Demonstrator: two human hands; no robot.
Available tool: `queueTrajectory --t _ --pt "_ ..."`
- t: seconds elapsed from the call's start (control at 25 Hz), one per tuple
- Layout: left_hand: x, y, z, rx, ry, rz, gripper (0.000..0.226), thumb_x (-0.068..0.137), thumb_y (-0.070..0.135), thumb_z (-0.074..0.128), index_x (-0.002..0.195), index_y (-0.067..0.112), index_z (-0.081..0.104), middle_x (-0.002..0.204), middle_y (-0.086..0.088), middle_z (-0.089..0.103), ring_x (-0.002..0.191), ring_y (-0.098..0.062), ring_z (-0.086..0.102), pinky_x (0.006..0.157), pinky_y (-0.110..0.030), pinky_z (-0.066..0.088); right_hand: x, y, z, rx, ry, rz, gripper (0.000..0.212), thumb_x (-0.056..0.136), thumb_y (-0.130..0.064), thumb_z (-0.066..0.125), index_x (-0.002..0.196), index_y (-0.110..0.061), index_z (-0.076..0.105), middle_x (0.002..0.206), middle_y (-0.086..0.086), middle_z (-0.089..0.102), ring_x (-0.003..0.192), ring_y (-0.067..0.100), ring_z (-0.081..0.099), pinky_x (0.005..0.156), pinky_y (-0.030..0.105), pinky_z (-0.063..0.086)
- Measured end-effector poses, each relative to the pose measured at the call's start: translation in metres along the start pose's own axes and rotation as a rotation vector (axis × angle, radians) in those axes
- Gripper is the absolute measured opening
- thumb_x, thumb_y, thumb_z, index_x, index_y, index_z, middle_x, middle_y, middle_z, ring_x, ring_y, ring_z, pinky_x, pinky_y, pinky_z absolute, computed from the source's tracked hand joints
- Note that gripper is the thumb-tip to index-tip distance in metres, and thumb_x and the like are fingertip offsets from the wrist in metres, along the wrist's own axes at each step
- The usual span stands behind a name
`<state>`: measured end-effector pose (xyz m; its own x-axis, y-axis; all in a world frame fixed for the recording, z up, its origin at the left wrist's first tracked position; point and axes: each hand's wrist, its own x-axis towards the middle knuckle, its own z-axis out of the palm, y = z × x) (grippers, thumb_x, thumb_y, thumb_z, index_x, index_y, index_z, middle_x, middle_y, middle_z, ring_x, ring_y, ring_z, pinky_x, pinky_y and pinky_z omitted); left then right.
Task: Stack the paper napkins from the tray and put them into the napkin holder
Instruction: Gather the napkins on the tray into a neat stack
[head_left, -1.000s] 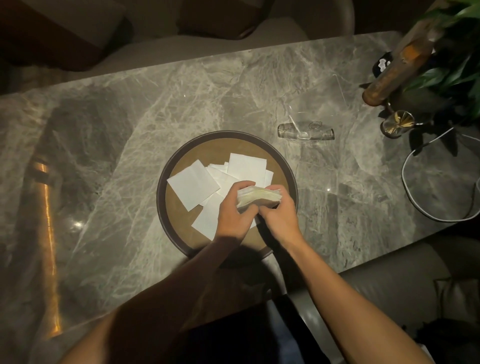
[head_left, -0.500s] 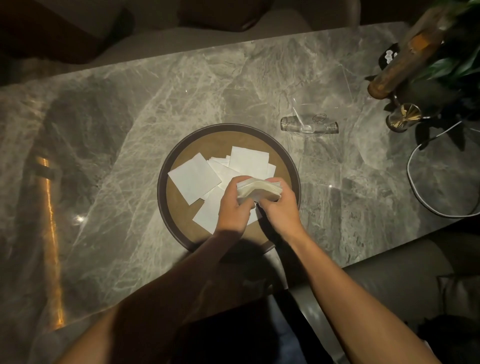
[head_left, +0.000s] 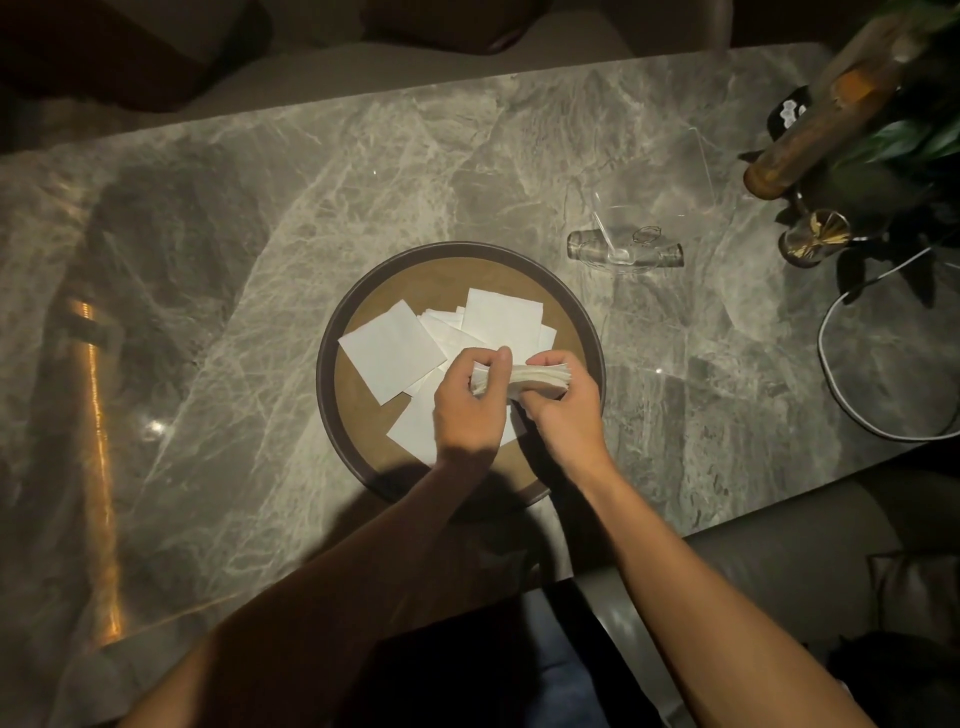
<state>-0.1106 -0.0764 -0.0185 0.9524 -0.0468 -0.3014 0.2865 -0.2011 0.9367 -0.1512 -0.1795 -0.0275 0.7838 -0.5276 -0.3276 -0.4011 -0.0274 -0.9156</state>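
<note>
A round brown tray (head_left: 363, 291) sits on the marble table, with several loose white napkins (head_left: 392, 351) spread across it. Above the tray's right half I hold a stack of napkins (head_left: 537, 378) edge-on between both hands. My left hand (head_left: 470, 410) grips the stack's left end, and my right hand (head_left: 563, 410) grips its right end. A clear acrylic napkin holder (head_left: 626, 252) stands empty on the table beyond the tray, to the right.
A tall amber bottle (head_left: 826, 124), a small gold-topped cup (head_left: 815, 236) and a green plant (head_left: 919, 130) crowd the far right corner. A white cable (head_left: 831, 384) loops near the right edge. Cushioned seating runs along the far and near sides.
Both hands still hold the stack over the tray; my left fingers have shifted further over its left end. The view has tilted slightly.
</note>
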Motion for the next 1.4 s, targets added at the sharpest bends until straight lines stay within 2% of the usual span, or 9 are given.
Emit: queueTrajectory --t 0.24,0.44,0.6,0.72,0.96,1.08,1.2,1.28,1.4 --pt "0.004 0.000 -0.002 -0.098 0.004 0.005 0.024 0.095 0.037 0.060 0.118 0.033 0.057 0.110 0.016 0.060 0.103 -0.015 0.062 0.078 -0.022 0.060 -0.003 -0.002 0.002 0.016 0.031 0.026 0.045 0.079 0.019 0.061 0.092 -0.024 0.061 0.090 -0.001 0.064 0.085 0.015 0.063 0.071 0.026 0.054" --pt "0.008 -0.001 -0.001 -0.068 -0.026 0.031 0.012 0.098 0.033 0.059 0.109 0.029 0.063 0.102 0.018 0.065 0.100 -0.011 0.064 0.074 -0.010 0.054 -0.004 -0.010 0.006 0.039 0.011 0.025 0.046 0.083 0.020 0.062 0.098 -0.023 0.063 0.094 -0.006 0.071 0.083 -0.006 0.069 0.074 0.013 0.056" --pt "0.010 -0.002 0.000 -0.013 -0.083 0.091 0.009 0.097 0.034 0.062 0.104 0.030 0.065 0.102 0.018 0.067 0.101 -0.009 0.066 0.078 -0.014 0.057 -0.004 -0.008 0.006 0.058 0.021 0.054 0.044 0.085 0.014 0.066 0.116 -0.017 0.058 0.103 -0.003 0.070 0.090 0.004 0.072 0.075 0.018 0.059" --pt "0.009 0.001 -0.001 -0.063 -0.091 0.102 0.012 0.094 0.033 0.064 0.105 0.031 0.063 0.102 0.018 0.067 0.101 -0.008 0.065 0.078 -0.015 0.057 -0.002 -0.007 0.001 0.034 0.032 0.051 0.042 0.083 0.014 0.067 0.113 -0.016 0.064 0.098 -0.003 0.073 0.086 0.000 0.072 0.074 0.020 0.059" --pt "0.009 -0.013 -0.014 -0.028 -0.217 0.151 0.037 0.089 0.032 0.072 0.122 0.022 0.058 0.112 0.011 0.065 0.103 -0.004 0.066 0.078 -0.018 0.059 0.000 -0.007 -0.003 0.036 0.000 0.047 0.031 0.089 0.010 0.071 0.110 -0.012 0.070 0.095 -0.008 0.073 0.083 -0.006 0.070 0.072 0.013 0.055" --pt "0.010 -0.015 -0.015 0.032 -0.224 0.147 0.031 0.093 0.029 0.069 0.121 0.026 0.056 0.112 0.014 0.064 0.100 -0.009 0.067 0.082 -0.017 0.058 0.003 -0.009 -0.003 0.031 -0.002 0.057 0.034 0.088 0.011 0.070 0.108 -0.017 0.069 0.095 -0.011 0.073 0.084 -0.010 0.070 0.073 0.012 0.055" --pt "0.018 -0.012 -0.011 0.125 -0.168 0.201 0.028 0.095 0.030 0.065 0.121 0.020 0.058 0.113 0.006 0.067 0.100 -0.016 0.068 0.085 -0.023 0.060 0.007 -0.013 -0.004 0.058 -0.001 0.068 0.036 0.090 0.006 0.072 0.113 -0.021 0.067 0.101 -0.012 0.071 0.089 -0.011 0.069 0.072 0.015 0.059" --pt "0.026 -0.003 -0.007 0.122 -0.228 0.117 0.034 0.094 0.033 0.066 0.124 0.018 0.059 0.114 0.002 0.068 0.102 -0.019 0.068 0.086 -0.030 0.060 0.011 -0.014 -0.006 0.091 0.009 0.099 0.033 0.092 0.001 0.070 0.119 -0.018 0.067 0.106 -0.006 0.073 0.095 -0.003 0.072 0.072 0.021 0.062" --pt "0.036 0.015 -0.002 0.000 -0.322 -0.100 0.037 0.094 0.035 0.068 0.127 0.028 0.054 0.115 0.009 0.063 0.104 -0.016 0.064 0.085 -0.028 0.060 0.017 -0.018 -0.009 0.252 0.014 0.188 0.033 0.096 -0.009 0.065 0.128 -0.016 0.069 0.114 0.006 0.078 0.104 0.020 0.076 0.079 0.036 0.065"
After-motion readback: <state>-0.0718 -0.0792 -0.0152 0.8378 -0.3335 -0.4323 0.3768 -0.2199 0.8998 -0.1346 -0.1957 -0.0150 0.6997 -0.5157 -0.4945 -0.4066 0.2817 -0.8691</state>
